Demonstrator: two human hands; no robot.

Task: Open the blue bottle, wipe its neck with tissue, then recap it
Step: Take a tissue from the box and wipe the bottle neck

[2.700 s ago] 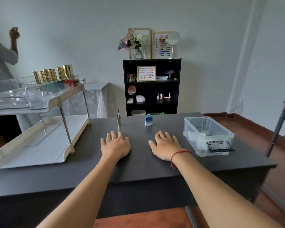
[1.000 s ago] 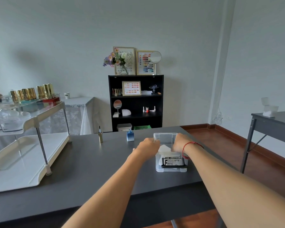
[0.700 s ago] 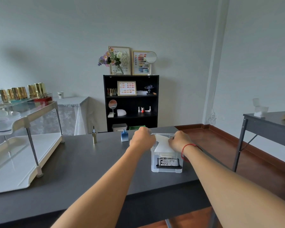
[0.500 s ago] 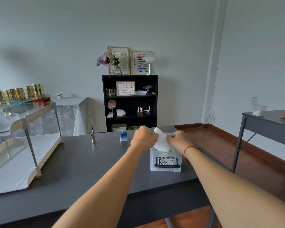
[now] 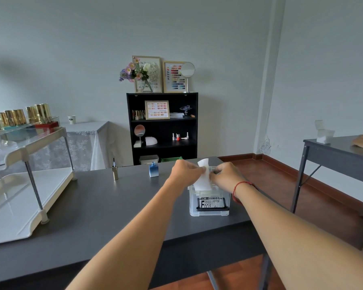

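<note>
Tissue (image 5: 203, 178): I am pinching it with fingers of left hand (image 5: 184, 173) and right hand (image 5: 226, 175), above clear box (image 5: 208, 210), counter (image 5: 113, 206) right edge.

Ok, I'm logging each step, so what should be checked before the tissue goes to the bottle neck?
1. Blue bottle uncapped and upright: ok.
2. Cap with brush standing on the table, apart from the bottle: ok.
3. Tissue pinched by left hand and right hand: ok.
4. Tissue free of the clear box: not ok, lower end inside.
5. Residue on the neck: cannot tell.
</note>
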